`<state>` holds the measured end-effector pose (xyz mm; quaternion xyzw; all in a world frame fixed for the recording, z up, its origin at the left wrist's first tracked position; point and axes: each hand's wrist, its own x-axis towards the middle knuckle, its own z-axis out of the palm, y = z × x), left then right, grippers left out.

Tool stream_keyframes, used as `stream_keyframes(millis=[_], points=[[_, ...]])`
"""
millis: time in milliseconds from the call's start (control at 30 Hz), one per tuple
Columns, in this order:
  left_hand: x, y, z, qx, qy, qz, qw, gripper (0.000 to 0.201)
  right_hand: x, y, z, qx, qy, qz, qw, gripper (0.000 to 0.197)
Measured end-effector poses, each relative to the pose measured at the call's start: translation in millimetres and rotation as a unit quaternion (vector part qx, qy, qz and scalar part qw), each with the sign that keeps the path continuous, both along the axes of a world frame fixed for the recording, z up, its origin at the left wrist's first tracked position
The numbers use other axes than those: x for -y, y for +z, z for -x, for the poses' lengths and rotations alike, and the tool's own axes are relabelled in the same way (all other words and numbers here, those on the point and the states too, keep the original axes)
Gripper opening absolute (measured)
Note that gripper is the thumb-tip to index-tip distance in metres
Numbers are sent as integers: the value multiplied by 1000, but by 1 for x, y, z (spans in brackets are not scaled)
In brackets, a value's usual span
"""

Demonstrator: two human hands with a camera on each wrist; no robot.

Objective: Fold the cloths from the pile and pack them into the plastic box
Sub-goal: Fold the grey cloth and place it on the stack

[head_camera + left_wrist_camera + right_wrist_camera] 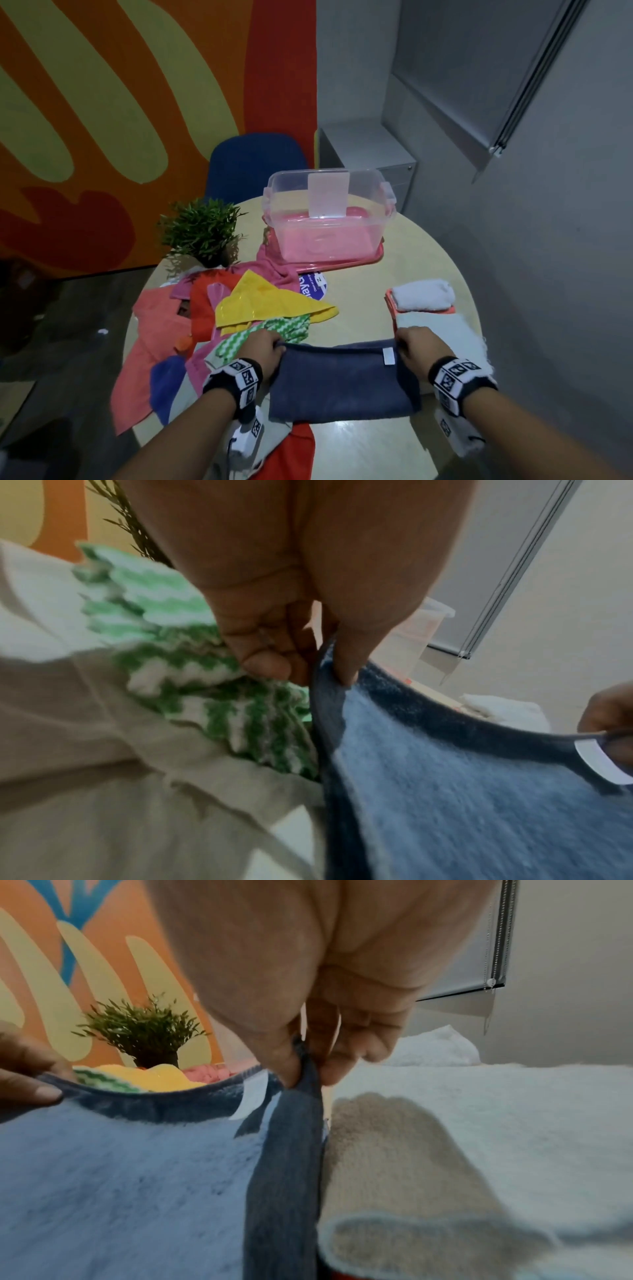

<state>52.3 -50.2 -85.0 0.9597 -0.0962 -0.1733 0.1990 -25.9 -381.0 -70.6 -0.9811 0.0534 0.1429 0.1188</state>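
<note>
The blue cloth [342,383] lies spread on the near part of the round table [421,270], directly between the two hands, with its far edge raised slightly off the surface. The left hand [263,349] pinches the far left corner of this cloth between thumb and curled fingers; the left wrist view shows the hem clamped at the fingertips [346,669]. The right hand [416,346] pinches the far right corner in the same manner, just beside the white label [388,356] sewn into the hem; the right wrist view shows the fabric gathered between thumb and fingers. The pile of unfolded cloths [212,318] lies to the left of the left hand, with a green-and-white zigzag cloth [274,330] touching the hand's outer side. A pale cloth [442,329] lies just beyond and under the right hand, and a rolled white cloth [423,294] rests behind it. The plastic box [329,212] stands at the far side of the table on a pink lid [342,265], well apart from both hands. A potted plant [202,231] stands left of the box.
</note>
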Motion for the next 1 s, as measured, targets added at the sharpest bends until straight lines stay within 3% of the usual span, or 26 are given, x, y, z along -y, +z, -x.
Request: stream_keyframes(millis=[133,300,467,567,700,800,867,933,1000], points=[[9,-10,-12,-1,24,-39,999,17,-4,-13,-18,-5,22,98,995,27],[14,-25,-12,-56,-81,-126,987,47,-8,-29,-30,-51,90,176,979,38],[22,-28,-8,-73,-119,-227,964,33,-12,-41,-31,-81,106,198,971,51],[18,-27,-10,-73,-116,-181,974,31,-13,-44,-32,-79,107,189,973,45],[15,-15,-9,-56,-60,-11,997,20,-17,-37,-33,-77,114,176,975,33],[10,-1,-9,-64,7,83,994,4,-16,-16,-37,-56,73,88,992,16],[1,5,-14,-49,47,124,990,19,-6,0,-40,-16,-11,-86,996,14],[-12,12,-19,-32,96,157,983,23,9,17,-41,27,-75,-225,971,23],[-25,17,-23,-24,133,191,972,24,21,34,-39,48,-95,-290,951,23]])
